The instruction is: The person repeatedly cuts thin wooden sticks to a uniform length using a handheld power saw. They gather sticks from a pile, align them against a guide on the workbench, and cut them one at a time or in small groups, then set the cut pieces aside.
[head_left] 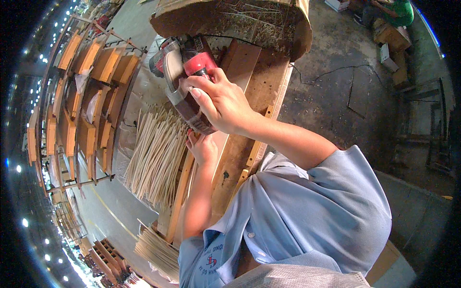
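Note:
A red and black power saw (199,61) with a grey rounded guard (174,67) stands on the wooden workbench, below the cardboard box. My right hand (218,103) is closed on the saw from above, thumb lying along the near side; the handle itself is mostly covered by the fingers. Just beneath the saw's near end, my left hand (204,149) has its fingers curled close to the saw; what they hold is hidden. Left of that hand lies a thick pile of thin pale wooden sticks (156,156). A second bundle of sticks (156,252) lies nearer me, by my left elbow.
A large cardboard box (230,26) with stick scraps stands beyond the workbench (261,96). To the left rises a rack (86,96) loaded with wooden boards. A black cable (331,72) trails over the floor on the right. Another person (396,13) sits at the far right.

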`<action>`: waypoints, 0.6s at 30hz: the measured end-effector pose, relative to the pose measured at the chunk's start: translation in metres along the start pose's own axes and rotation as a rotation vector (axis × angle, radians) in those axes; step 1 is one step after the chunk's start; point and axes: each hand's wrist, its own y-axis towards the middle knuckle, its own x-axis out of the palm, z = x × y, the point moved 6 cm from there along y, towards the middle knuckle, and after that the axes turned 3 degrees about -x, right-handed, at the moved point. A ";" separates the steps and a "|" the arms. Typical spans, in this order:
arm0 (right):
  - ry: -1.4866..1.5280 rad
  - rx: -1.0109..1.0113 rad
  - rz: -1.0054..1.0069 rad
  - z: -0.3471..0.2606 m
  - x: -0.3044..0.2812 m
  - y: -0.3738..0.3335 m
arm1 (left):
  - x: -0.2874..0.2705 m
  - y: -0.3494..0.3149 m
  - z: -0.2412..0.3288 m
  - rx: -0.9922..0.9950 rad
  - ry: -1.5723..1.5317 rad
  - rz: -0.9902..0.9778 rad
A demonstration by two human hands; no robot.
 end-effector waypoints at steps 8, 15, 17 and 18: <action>0.014 -0.002 0.012 0.002 0.000 -0.008 | -0.005 0.000 0.001 0.043 -0.031 0.074; 0.011 -0.005 0.010 0.003 0.000 -0.012 | -0.001 0.002 0.000 0.038 -0.008 0.056; 0.005 -0.018 0.017 0.003 0.000 -0.013 | -0.002 0.002 0.000 0.015 -0.018 0.051; 0.008 -0.020 0.014 0.003 0.000 -0.014 | -0.002 0.002 0.000 0.003 -0.023 0.048</action>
